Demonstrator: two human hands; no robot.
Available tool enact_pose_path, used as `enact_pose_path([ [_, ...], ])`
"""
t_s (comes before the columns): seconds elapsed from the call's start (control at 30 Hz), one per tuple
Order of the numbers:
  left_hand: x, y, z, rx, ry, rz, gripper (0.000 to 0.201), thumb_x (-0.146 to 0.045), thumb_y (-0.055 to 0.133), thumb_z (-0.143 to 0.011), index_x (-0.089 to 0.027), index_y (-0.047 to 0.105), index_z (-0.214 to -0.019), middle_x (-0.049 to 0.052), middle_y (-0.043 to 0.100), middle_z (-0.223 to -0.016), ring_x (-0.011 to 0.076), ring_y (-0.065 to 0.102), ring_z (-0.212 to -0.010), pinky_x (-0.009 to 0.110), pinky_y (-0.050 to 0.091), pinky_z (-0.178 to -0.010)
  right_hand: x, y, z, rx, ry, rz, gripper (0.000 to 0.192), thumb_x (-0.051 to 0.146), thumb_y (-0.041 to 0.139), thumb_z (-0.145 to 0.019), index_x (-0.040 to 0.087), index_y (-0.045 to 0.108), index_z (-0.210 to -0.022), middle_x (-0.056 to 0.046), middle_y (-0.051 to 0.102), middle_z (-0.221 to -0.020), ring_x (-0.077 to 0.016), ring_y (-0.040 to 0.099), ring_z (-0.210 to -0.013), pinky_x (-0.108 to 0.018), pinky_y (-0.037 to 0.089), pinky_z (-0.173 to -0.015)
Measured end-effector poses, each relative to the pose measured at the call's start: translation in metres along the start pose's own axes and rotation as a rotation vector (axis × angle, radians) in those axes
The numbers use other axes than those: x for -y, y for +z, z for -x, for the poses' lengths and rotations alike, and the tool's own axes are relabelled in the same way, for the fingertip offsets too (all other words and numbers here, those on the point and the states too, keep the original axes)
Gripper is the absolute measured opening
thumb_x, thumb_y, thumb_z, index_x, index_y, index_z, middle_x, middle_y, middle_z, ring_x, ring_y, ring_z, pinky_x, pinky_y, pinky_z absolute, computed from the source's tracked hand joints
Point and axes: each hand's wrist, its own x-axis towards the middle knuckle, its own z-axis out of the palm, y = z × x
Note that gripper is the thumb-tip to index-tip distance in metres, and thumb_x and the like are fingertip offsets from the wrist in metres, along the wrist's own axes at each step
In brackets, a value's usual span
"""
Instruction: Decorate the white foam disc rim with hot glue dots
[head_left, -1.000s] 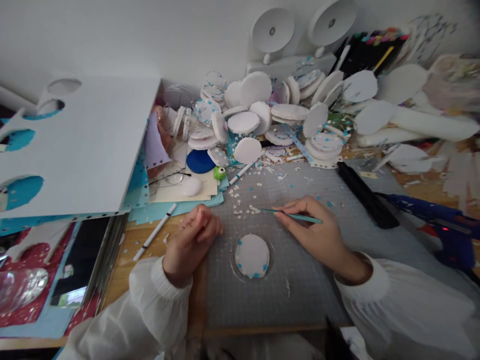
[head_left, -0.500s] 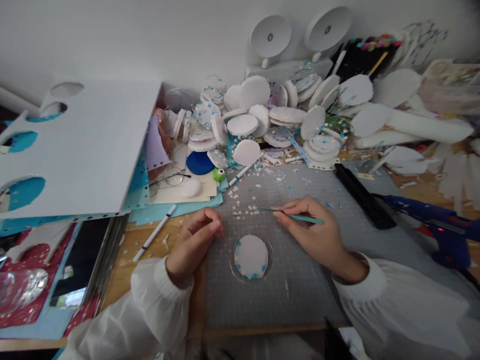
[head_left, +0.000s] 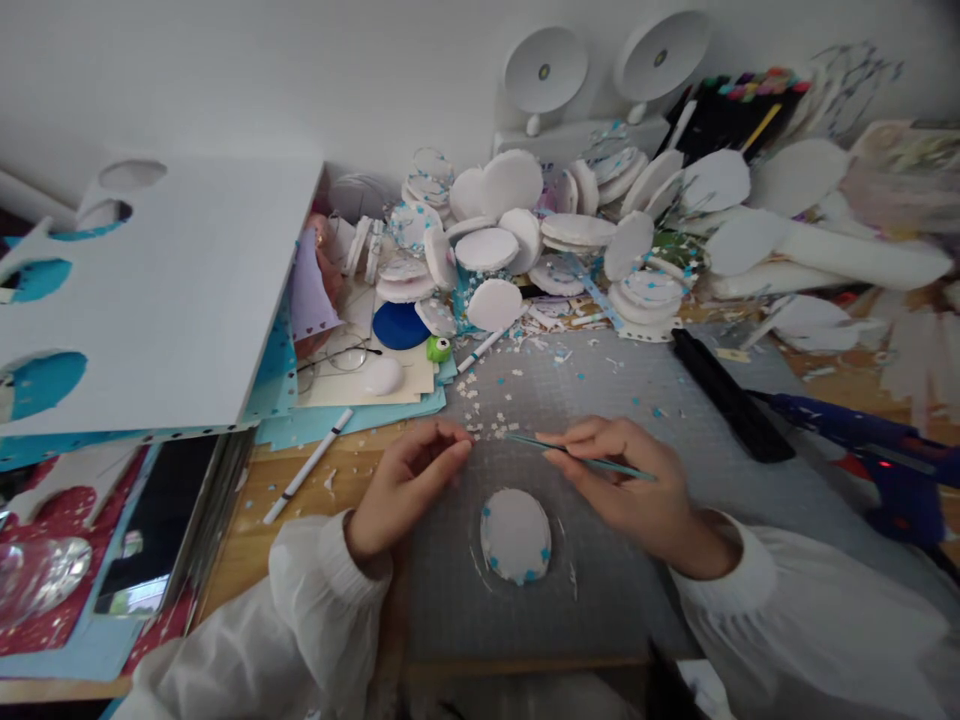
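A cluttered craft surface (head_left: 315, 480) carries a grey cutting mat (head_left: 600, 400). At centre, the right hand (head_left: 630, 485) pinches teal tweezers (head_left: 581, 455), tips toward scattered confetti bits (head_left: 487, 425); the left hand (head_left: 405, 485), loosely curled and empty, touches them. The white disc (head_left: 516, 520) lies just below; picking one bit looks underway, needing a fine pinch.

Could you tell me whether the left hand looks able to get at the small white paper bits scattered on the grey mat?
Probably yes: the left hand has its fingers right beside the white paper bits on the grey mat, with nothing between them. The right hand holds the teal tool from the other side.
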Motion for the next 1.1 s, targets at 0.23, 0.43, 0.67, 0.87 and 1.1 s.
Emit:
enact_pose_path([
  [0.23,0.001,0.012,-0.004,0.005,0.049,-0.029,0.025,-0.040,0.064,-0.081,-0.015,0.065,-0.084,0.002,0.062,-0.072,0.0092,0.049,-0.057,0.020,0.041,-0.052,0.009,-0.003,-0.003,0.108,-0.143,-0.016,0.020,0.006,0.064,-0.078,0.023,0.054,-0.083,-0.004,0.074,-0.085,-0.0143,0.070,-0.073,-0.027,0.056,-0.062],
  [0.43,0.004,0.012,-0.003,0.015,0.073,-0.059,0.022,-0.036,0.065,-0.081,-0.014,0.066,-0.081,0.002,0.063,-0.070,0.0087,0.050,-0.056,0.019,0.041,-0.051,0.009,-0.002,-0.005,0.117,-0.155,-0.052,0.020,0.005,0.064,-0.077,0.023,0.055,-0.084,-0.005,0.074,-0.086,-0.0140,0.070,-0.072,-0.027,0.056,-0.062],
  [0.67,0.009,0.012,-0.002,-0.103,0.018,-0.065,0.024,-0.038,0.063,-0.082,-0.014,0.066,-0.086,-0.001,0.057,-0.062,0.0080,0.048,-0.051,0.018,0.039,-0.047,0.010,-0.004,-0.004,0.074,-0.088,-0.043,0.023,0.005,0.066,-0.075,0.023,0.055,-0.081,-0.003,0.074,-0.082,-0.0171,0.072,-0.075,-0.028,0.057,-0.059],
  [0.87,0.010,0.014,-0.003,-0.228,0.033,-0.052,0.023,-0.036,0.069,-0.077,-0.015,0.061,-0.076,-0.003,0.054,-0.061,0.0073,0.045,-0.052,0.018,0.037,-0.048,0.010,-0.003,-0.004,0.051,-0.076,-0.029,0.020,0.007,0.066,-0.076,0.023,0.055,-0.078,-0.001,0.072,-0.079,-0.0174,0.072,-0.077,-0.027,0.058,-0.059],
  [1.1,0.014,0.014,-0.001,-0.220,0.093,0.004,0.025,-0.028,0.072,-0.075,-0.018,0.057,-0.092,-0.002,0.055,-0.078,0.0068,0.048,-0.059,0.018,0.040,-0.053,0.007,-0.003,-0.003,0.044,-0.066,-0.028,0.022,0.005,0.067,-0.075,0.023,0.055,-0.079,-0.001,0.073,-0.082,-0.0172,0.072,-0.078,-0.029,0.058,-0.062],
])
